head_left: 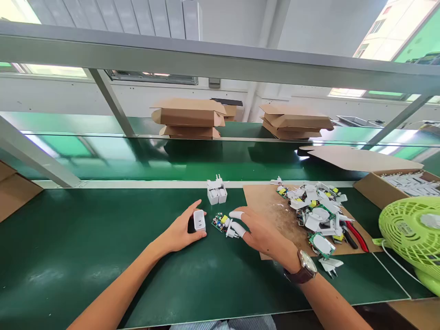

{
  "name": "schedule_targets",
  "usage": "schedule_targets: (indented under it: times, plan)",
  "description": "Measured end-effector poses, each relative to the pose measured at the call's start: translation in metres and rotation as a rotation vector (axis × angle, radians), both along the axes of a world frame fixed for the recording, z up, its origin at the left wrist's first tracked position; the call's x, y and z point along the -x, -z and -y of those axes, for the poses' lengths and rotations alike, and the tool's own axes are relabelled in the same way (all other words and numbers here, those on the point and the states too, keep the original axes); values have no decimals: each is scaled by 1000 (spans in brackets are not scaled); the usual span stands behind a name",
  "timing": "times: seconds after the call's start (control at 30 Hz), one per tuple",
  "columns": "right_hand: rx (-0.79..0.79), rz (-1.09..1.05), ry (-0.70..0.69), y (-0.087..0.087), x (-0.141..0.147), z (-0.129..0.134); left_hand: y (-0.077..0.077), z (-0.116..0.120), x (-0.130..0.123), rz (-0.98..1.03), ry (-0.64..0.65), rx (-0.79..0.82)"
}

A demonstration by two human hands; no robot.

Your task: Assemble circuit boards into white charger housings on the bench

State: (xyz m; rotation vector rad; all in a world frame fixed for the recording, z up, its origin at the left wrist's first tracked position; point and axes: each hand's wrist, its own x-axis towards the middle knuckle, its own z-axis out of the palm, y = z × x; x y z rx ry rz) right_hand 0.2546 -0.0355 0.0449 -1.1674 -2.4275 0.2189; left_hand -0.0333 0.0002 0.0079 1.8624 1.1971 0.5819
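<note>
My left hand [180, 231] holds a small white charger housing [199, 221] between thumb and fingers, its slotted face turned up. Just right of it, a green circuit board [218, 221] with yellow and white components lies on the bench, with a white plug piece [231, 233] at its end. Over that end reaches my right hand [259, 229], thumb and finger apart, with white finger covers on two tips. One covered tip is close to the plug piece; whether it touches is unclear. Beyond the hands stand two white charger housings [217, 195] with plug pieces on top.
On a brown cardboard sheet [264, 206] at right lies a heap of boards and white parts [318, 213], beside red-and-black pliers [357, 236]. A green fan [410, 233] and an open carton [374, 188] stand far right. Flat boxes [189, 117] lie behind the bench.
</note>
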Motion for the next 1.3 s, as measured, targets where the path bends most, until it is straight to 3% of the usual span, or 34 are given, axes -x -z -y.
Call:
schedule_targets:
  times: [0.1,0.2,0.3,0.5,0.67,0.8,0.93,1.3]
  plan:
    - [28,128,87,1,13,-3,-2,-3,-2,16,14,80]
    - [53,236,35,9,26,-10,3,-3,-3,27,9,53]
    - [69,136,-42,22,28,-16,10,0,-3,41,-6,-12]
    - [40,-57,-46,41,12,-20,17,1,-2,48,-9,-167]
    - [-52,-250,-59,34,17,-18,22,-2,-1,-3,-39,-282]
    - [-101,-458,-95,24,24,-11,21,0,-4,-13,17,-467]
    - [-228,-392,-123,22,29,-4,17,3,-9,-40,91,-594]
    - [-311,-260,-114,31,30,0,10,5,-16,-62,151,-687]
